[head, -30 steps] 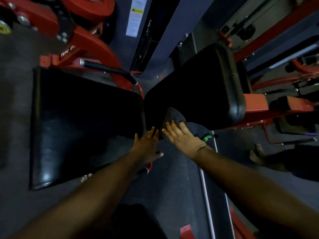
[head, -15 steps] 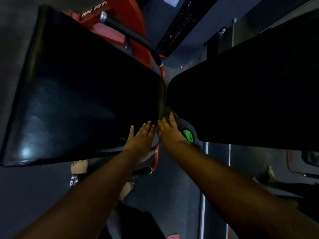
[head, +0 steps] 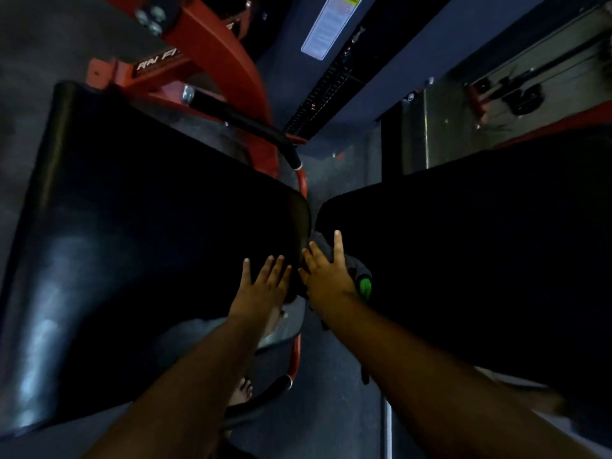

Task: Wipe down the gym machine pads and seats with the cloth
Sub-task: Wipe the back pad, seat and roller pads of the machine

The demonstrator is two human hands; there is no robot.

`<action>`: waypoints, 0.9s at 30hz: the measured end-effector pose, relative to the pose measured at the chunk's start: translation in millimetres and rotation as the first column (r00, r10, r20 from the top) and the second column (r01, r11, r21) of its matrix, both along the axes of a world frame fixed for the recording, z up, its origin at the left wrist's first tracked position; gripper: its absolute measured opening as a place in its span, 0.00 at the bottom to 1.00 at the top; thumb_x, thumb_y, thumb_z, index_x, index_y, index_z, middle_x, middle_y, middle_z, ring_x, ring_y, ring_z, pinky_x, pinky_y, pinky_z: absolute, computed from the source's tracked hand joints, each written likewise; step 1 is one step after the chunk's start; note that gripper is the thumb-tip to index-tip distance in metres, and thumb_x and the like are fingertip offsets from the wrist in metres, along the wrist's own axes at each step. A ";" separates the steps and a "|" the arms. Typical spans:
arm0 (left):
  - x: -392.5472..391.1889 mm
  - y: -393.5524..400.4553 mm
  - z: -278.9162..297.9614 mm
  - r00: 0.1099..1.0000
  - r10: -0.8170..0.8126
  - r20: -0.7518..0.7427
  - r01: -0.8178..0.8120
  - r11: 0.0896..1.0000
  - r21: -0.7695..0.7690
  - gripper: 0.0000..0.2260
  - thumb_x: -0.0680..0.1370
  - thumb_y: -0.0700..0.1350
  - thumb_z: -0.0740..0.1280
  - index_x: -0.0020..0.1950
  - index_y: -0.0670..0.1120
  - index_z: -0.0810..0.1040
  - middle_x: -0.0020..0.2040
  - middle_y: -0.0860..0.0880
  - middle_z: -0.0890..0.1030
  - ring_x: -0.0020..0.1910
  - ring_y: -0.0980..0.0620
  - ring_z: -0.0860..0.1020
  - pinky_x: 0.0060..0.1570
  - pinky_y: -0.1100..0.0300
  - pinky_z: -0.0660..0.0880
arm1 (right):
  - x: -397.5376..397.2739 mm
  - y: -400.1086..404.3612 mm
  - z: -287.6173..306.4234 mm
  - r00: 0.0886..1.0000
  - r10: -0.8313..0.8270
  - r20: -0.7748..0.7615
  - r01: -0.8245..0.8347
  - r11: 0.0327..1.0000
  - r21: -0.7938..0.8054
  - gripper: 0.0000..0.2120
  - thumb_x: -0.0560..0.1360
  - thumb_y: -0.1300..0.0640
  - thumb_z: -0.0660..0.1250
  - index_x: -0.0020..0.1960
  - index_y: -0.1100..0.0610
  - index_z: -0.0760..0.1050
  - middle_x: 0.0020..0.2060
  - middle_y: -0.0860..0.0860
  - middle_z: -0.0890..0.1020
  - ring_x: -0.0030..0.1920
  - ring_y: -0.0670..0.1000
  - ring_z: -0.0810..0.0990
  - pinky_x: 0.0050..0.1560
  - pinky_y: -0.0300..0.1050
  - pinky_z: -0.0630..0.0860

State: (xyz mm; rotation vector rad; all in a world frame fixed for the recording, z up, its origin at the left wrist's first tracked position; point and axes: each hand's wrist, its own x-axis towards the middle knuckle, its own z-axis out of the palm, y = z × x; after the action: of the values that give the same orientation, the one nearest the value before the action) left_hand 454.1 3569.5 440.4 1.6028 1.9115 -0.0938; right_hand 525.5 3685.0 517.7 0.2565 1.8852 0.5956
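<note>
Two black machine pads fill the view: a left pad (head: 139, 246) and a right pad (head: 470, 260), with a narrow gap between them. My left hand (head: 261, 286) lies flat with fingers spread on the left pad's near inner corner. My right hand (head: 326, 276) presses a dark grey cloth (head: 356, 268) with a green tag against the right pad's inner corner. Most of the cloth is hidden under that hand.
A red machine frame (head: 212, 51) and a black grip handle (head: 251, 127) rise behind the left pad. A curved red bar (head: 295, 352) runs down below the gap. A weight stack column (head: 334, 91) stands at the back. My bare foot (head: 241, 392) rests on the dark floor.
The view has pulled back a little and tilted, showing more of the red frame and weight stack. Both hands stay at the pads' inner corners; the right fingers have spread over the cloth.
</note>
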 end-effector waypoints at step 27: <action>-22.9 77.9 166.4 0.956 -0.050 0.288 -0.030 0.963 0.267 0.43 0.80 0.65 0.62 0.83 0.49 0.40 0.84 0.47 0.38 0.83 0.48 0.39 0.76 0.32 0.39 | 21.1 65.9 265.2 0.800 -0.081 -0.595 0.354 0.864 0.358 0.31 0.82 0.54 0.50 0.83 0.55 0.47 0.83 0.57 0.42 0.82 0.64 0.44 0.69 0.79 0.36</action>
State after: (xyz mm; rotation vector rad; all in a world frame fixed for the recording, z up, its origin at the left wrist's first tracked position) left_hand 431.2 3647.4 606.8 1.6920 1.7386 0.3961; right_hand 546.6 3750.8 782.8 1.0583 2.2050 0.8601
